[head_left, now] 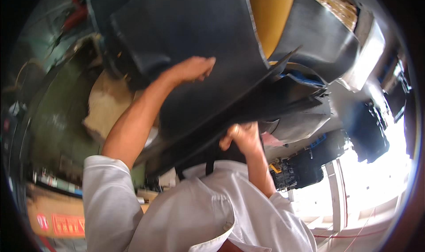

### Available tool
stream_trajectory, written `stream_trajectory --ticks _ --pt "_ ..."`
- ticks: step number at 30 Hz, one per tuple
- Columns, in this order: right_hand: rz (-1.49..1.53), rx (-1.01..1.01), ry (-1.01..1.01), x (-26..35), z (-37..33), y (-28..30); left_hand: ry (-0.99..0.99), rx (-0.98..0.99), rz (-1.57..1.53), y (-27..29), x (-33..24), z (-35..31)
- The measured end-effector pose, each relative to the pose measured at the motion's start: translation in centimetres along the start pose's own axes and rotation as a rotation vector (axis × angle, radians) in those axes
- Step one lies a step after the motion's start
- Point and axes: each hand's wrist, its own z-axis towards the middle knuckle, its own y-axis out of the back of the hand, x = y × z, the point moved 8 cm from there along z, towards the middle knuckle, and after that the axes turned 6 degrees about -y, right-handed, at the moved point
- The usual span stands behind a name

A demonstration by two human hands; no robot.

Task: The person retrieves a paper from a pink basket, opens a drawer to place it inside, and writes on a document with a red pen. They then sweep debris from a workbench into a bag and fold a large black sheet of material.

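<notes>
A large black sheet (195, 26), smooth and slightly shiny, slopes up in front of me. My left hand (194, 69) is over its middle with the fingers curled in. Whether the hand touches the sheet or has anything small in it is hidden. Closer to my body, my right hand (242, 138) is beside the sheet's dark near edge, its fingers bent and somewhat blurred. What those fingers hold, if anything, does not show clearly.
More dark sheets (318, 35) and a yellow-brown curved sheet (270, 17) are piled at the far right. Brown torn cardboard (108, 103) lies left of my left forearm, on a green surface (57, 119). A cardboard box (57, 214) stands at the lower left.
</notes>
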Motion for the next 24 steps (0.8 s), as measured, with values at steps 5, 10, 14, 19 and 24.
stream_trajectory --ticks 5,10,14,19,24 --pt "-0.236 0.012 -0.039 -1.3 -0.4 -0.7 -0.500 -1.236 0.487 -7.3 -9.8 -24.6" --pt "-0.278 -0.043 -0.068 -2.9 -2.0 -1.5 -0.461 -1.254 1.082 -16.5 -6.7 -27.0" --pt "-0.345 -0.099 -0.083 -2.9 -2.2 -1.6 -0.562 -1.239 1.135 -14.7 -4.9 -25.0" --pt "-0.416 -0.106 -0.116 -2.1 -1.9 -0.8 -0.514 -1.279 0.916 -20.3 -4.5 -29.2" --pt "-0.391 -0.172 -0.118 -2.2 -2.5 -0.9 -0.547 -1.335 0.962 -17.1 -1.2 -27.6"
